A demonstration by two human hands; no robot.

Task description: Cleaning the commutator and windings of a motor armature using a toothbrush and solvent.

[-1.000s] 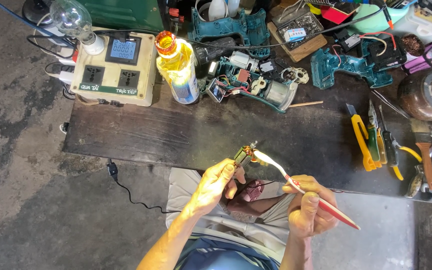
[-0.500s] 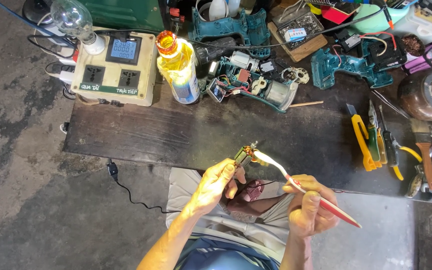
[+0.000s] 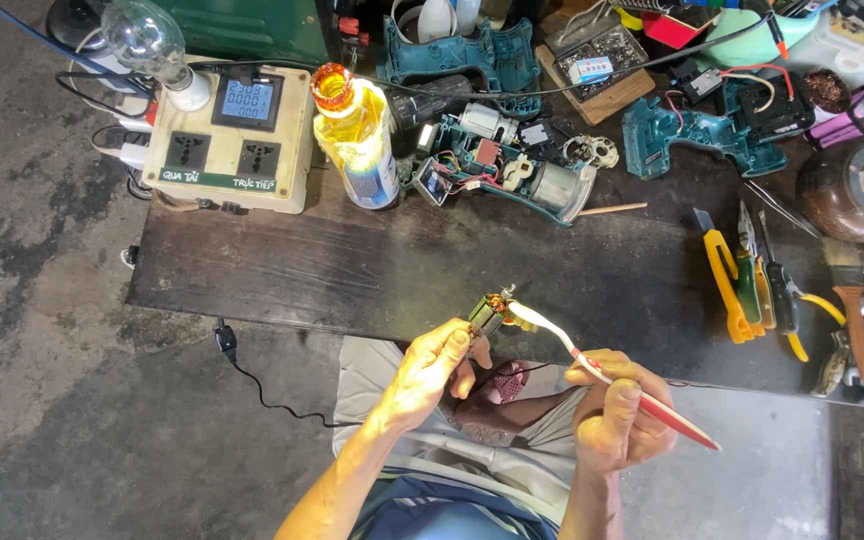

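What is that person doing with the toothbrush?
The left hand holds a small motor part over the dark workbench. The right hand holds a red and white toothbrush, its head against the part. Opened drills, a bottle and a socket box lie on the bench.

Bare forearms, no sleeves at the wrists, blue shirt, light beige trousers, bare hands without gloves
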